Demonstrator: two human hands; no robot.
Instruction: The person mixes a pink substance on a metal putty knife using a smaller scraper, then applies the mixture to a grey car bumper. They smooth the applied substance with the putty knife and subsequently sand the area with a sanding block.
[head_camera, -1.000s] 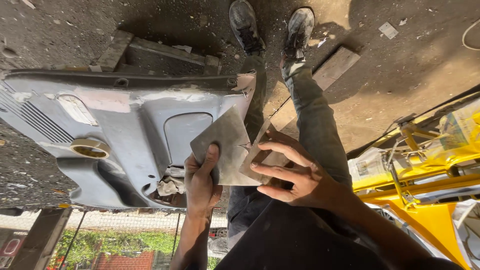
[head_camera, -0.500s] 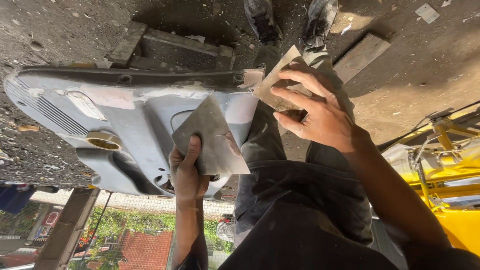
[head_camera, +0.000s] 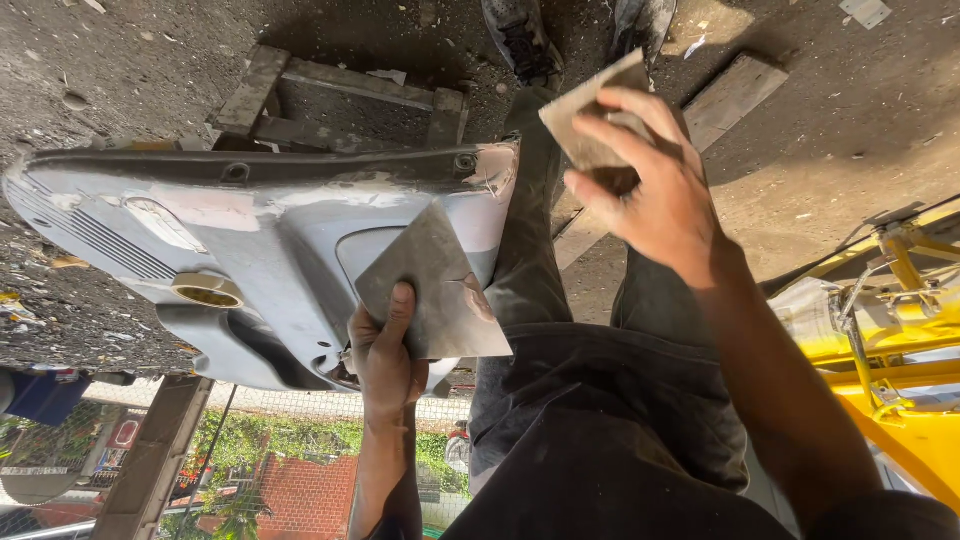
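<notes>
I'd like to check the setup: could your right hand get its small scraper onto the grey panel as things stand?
Probably yes: the right hand and small scraper hover just beside the grey panel, nothing between.

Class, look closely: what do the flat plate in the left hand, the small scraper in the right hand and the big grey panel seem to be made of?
Plate: likely sheet metal, dull grey sheen. Scraper: thin, tan, unclear material. Panel: probably moulded plastic, matt, pink filler patches.
</notes>
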